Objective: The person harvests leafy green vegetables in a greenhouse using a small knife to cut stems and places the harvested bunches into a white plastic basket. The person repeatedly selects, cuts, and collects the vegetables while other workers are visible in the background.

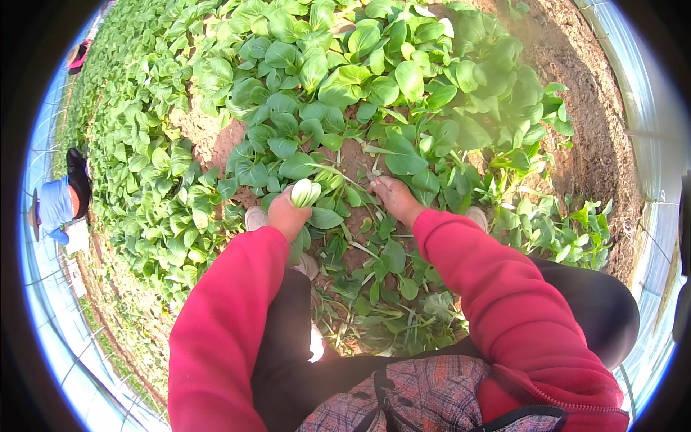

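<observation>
My left hand [288, 215] is closed around a bok choy [306, 193], its pale, rounded stem base facing up and its leaves hanging below. Low over the soil, just to the right, my right hand [395, 197] has its fingers curled. A thin greyish blade [370, 174] pokes out at its fingertips; most of it is hidden by the hand. Broad leaves of standing bok choy [406, 156] lie right beside that hand. Between my two hands are a patch of brown soil [353, 216] and several loose leaves and stalks.
Dense bok choy [345, 75] spreads ahead and to the left. Cut leaves [399, 318] litter the ground between my legs. A bare dirt strip [588, 124] runs along plastic sheeting [656, 227] at right. At far left, a person in blue [56, 201] bends by the bed; another person [79, 56] is farther off.
</observation>
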`<state>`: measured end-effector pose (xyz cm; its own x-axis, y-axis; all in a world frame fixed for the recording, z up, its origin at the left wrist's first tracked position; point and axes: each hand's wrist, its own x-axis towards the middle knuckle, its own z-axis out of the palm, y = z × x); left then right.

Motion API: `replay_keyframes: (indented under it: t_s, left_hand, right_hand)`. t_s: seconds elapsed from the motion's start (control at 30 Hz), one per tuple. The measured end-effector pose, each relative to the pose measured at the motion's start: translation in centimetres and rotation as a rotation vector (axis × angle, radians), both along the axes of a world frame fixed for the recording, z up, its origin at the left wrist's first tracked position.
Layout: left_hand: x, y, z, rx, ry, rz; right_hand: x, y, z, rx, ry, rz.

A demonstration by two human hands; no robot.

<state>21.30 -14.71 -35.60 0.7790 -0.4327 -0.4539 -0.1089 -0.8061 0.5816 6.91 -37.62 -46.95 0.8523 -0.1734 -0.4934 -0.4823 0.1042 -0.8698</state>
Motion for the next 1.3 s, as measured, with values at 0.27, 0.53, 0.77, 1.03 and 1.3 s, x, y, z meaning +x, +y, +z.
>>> replay_keyframes:
  t_s: [0.27, 0.53, 0.77, 1.03, 1.3]
  left_hand:
    - [-0.9, -0.5, 6.2, 0.037, -0.136, -0.192]
    - [-0.3, 0.1, 11.2, -0.025, -0.426, -0.618]
    - [-2.5, -1.2, 21.3, -0.157, -0.593, -0.545]
    - [-8.6, -0.4, 30.9, -0.187, -0.764, -0.541]
    - [-16.9, 0.7, 36.7, -0.309, -0.79, -0.349]
  right_hand:
    - [3.7, 1.3, 5.9, 0.633, 0.184, -0.26]
    - [4.6, 3.9, 11.8, 0.77, -0.091, -0.305]
    - [4.2, 4.7, 19.8, 1.039, -0.345, -0.625]
    - [-0.3, 4.7, 29.6, 0.715, -0.396, -0.626]
    - [-6.7, 3.9, 37.6, 0.554, -0.472, -0.414]
